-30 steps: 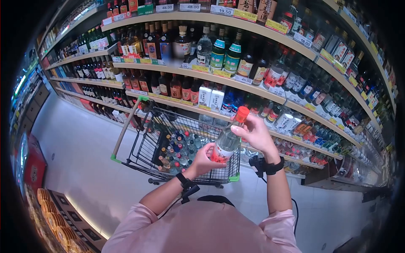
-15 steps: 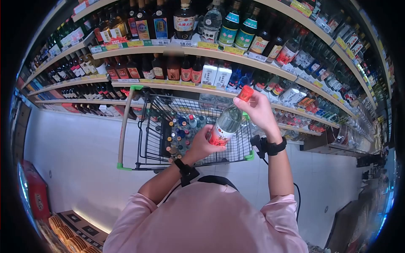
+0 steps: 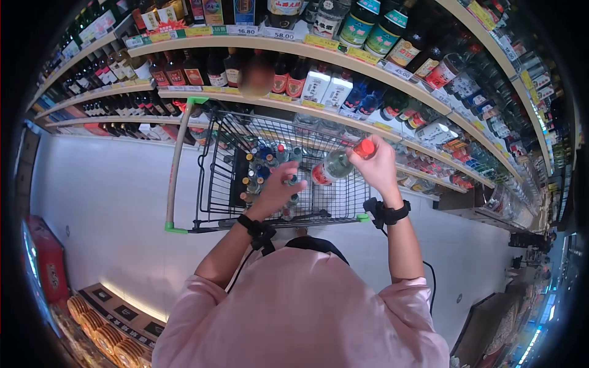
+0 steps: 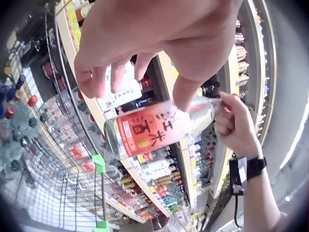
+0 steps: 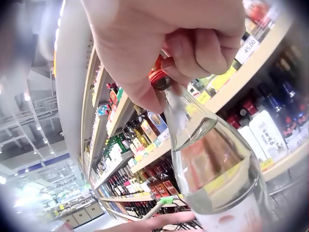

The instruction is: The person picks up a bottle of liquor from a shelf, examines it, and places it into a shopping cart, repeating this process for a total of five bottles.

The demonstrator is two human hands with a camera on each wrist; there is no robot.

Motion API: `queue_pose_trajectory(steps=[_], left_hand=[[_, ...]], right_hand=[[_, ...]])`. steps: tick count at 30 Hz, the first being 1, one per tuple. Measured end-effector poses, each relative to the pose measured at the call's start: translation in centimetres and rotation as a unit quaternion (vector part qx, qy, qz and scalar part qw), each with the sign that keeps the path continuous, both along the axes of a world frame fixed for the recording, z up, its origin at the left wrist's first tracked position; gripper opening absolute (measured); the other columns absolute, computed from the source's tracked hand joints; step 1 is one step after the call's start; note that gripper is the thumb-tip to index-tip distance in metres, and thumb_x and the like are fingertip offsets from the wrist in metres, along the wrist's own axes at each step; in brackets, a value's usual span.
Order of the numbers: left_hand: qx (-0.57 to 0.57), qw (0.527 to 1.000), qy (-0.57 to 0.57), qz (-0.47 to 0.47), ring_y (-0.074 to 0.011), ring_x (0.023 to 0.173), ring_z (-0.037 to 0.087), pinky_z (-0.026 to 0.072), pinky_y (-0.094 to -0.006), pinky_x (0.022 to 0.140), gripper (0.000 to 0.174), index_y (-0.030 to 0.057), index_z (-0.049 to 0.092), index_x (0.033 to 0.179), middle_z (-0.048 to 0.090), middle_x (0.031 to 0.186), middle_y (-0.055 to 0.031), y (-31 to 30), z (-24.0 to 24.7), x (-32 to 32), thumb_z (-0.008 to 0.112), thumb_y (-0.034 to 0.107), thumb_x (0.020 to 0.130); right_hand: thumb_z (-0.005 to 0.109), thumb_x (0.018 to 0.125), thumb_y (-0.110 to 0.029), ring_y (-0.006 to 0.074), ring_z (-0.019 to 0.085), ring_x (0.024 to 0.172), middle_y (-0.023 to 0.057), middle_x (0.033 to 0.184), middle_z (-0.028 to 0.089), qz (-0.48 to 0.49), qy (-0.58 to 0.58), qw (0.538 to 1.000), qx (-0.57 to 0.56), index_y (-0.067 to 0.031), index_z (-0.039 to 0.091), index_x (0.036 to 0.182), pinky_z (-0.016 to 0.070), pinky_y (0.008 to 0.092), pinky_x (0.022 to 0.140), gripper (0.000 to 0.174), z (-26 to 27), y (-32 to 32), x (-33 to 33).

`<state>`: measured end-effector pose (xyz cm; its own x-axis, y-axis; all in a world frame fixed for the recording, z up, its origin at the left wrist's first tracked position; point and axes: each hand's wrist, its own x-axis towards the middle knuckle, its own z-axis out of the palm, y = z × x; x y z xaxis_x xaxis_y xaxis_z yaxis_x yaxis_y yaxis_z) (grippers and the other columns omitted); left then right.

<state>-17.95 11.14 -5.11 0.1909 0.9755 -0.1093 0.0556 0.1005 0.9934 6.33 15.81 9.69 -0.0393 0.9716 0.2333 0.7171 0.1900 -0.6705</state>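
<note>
My right hand (image 3: pixel 380 164) grips a clear glass liquor bottle (image 3: pixel 334 167) by its neck, just under the red cap (image 3: pixel 365 148). The bottle is tilted over the shopping cart (image 3: pixel 353 216), base toward the left; clear liquid shows inside it in the right wrist view. Its red and white label (image 4: pixel 153 128) faces the left wrist camera. Apart from the bottle in the head view, my left hand (image 3: pixel 273 195) has its fingers spread and loosely bent, with nothing held. Several bottles (image 3: pixel 265 164) stand in the cart's left part, partly behind that hand.
Shelves (image 3: pixel 245 44) full of bottles and price tags run along the cart's far side. The cart's handle (image 3: pixel 178 162) is at its left end. A red case (image 3: pixel 49 260) and stacked round packaged goods (image 3: pixel 101 334) stand at the lower left.
The left hand has let go of the bottle's lower part and moved left. Held by the right hand alone, the bottle now leans closer to level. The head view has tipped down and shifted.
</note>
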Motion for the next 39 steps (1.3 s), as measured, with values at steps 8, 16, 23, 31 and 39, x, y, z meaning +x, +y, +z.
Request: queue_pose_trajectory(steps=[8, 16, 23, 31, 39], left_hand=[[-0.157, 0.967, -0.143, 0.142, -0.0079, 0.092, 0.057, 0.0456, -0.0236, 0.08, 0.017, 0.0066, 0.062, 0.112, 0.063, 0.101, 0.0008, -3.9, -2.3, -6.7, 0.064, 0.01, 0.095], [-0.19, 0.941, -0.174, 0.22, -0.0094, 0.088, 0.061, 0.0467, -0.0225, 0.075, 0.016, 0.0072, 0.06, 0.112, 0.066, 0.104, -0.0026, -6.2, -1.0, -5.7, 0.059, 0.006, 0.097], [-0.189, 0.927, -0.187, 0.266, -0.0094, 0.084, 0.059, 0.0451, -0.0233, 0.074, 0.016, 0.0068, 0.061, 0.111, 0.066, 0.102, -0.0041, -8.4, 0.9, -5.2, 0.06, 0.003, 0.095], [-0.215, 0.906, -0.18, 0.318, -0.01, 0.08, 0.056, 0.0451, -0.0253, 0.076, 0.014, 0.0062, 0.061, 0.109, 0.065, 0.102, -0.0058, -10.9, 1.8, -3.9, 0.06, 0.003, 0.095], [-0.229, 0.893, -0.173, 0.347, -0.0105, 0.079, 0.056, 0.0457, -0.0253, 0.077, 0.014, 0.005, 0.062, 0.11, 0.063, 0.103, -0.0072, -12.5, 2.4, -3.4, 0.059, 0.002, 0.096]], right_hand=[[0.083, 0.07, -0.022, 0.0179, 0.056, 0.054, 0.0101, 0.061, 0.059, 0.013, 0.016, 0.999, -0.036, -0.0037, 0.051, 0.072, 0.0482, 0.0321, 0.057, 0.037, -9.9, 4.5, 2.9], [0.082, 0.072, -0.035, 0.0416, 0.067, 0.075, 0.0215, 0.074, 0.066, 0.027, -0.087, 0.982, -0.165, -0.0012, 0.059, 0.081, 0.0523, 0.0463, 0.066, 0.042, -21.6, 7.0, 3.9], [0.08, 0.07, -0.027, 0.0392, 0.067, 0.079, 0.0183, 0.079, 0.067, 0.009, -0.052, 0.978, -0.202, -0.0025, 0.059, 0.085, 0.0528, 0.0445, 0.069, 0.035, -31.8, 8.2, 2.8], [0.075, 0.074, -0.02, 0.0395, 0.067, 0.088, 0.0176, 0.086, 0.069, 0.005, -0.079, 0.967, -0.241, -0.0064, 0.06, 0.091, 0.0522, 0.0502, 0.076, 0.027, -40.8, 10.0, 0.6], [0.068, 0.081, -0.02, 0.045, 0.063, 0.093, 0.0225, 0.093, 0.067, 0.013, -0.063, 0.956, -0.286, -0.007, 0.058, 0.095, 0.0501, 0.0529, 0.078, 0.022, -44.5, 12.1, -0.9]])
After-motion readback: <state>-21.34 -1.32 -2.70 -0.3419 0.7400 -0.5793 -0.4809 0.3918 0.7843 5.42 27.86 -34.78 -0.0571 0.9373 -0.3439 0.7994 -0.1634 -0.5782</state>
